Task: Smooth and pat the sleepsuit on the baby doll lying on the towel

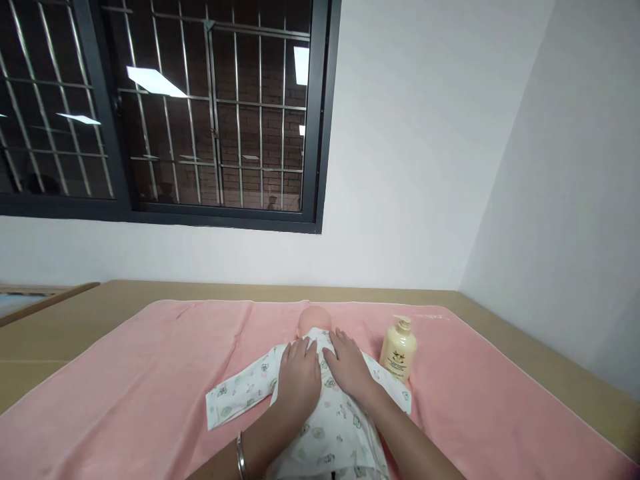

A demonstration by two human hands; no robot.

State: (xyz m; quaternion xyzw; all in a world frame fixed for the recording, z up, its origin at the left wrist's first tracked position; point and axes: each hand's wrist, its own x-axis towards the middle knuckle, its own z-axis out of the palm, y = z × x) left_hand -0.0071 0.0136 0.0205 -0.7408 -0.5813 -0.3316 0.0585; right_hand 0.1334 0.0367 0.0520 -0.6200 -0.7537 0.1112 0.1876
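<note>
A baby doll (pixel 314 320) lies on a pink cloth, its bald head pointing away from me. It wears a white long-sleeved top (pixel 325 433) with a small printed pattern, one sleeve stretched out to the left. My left hand (pixel 300 377), with a silver bangle at the wrist, rests flat on the left side of the doll's upper body. Opposite it, my right hand (pixel 349 363) lies flat on the right side near the shoulder, thumb apart. Neither hand grips anything. The doll's lower end is cut off by the frame.
A pale yellow pump bottle (pixel 399 348) stands right of the doll, close behind its right sleeve. The pink cloth (pixel 150 393) covers much of the tan surface (pixel 530 340). Beyond are a white wall (pixel 400 167) and a dark-framed window (pixel 320 133) with metal bars.
</note>
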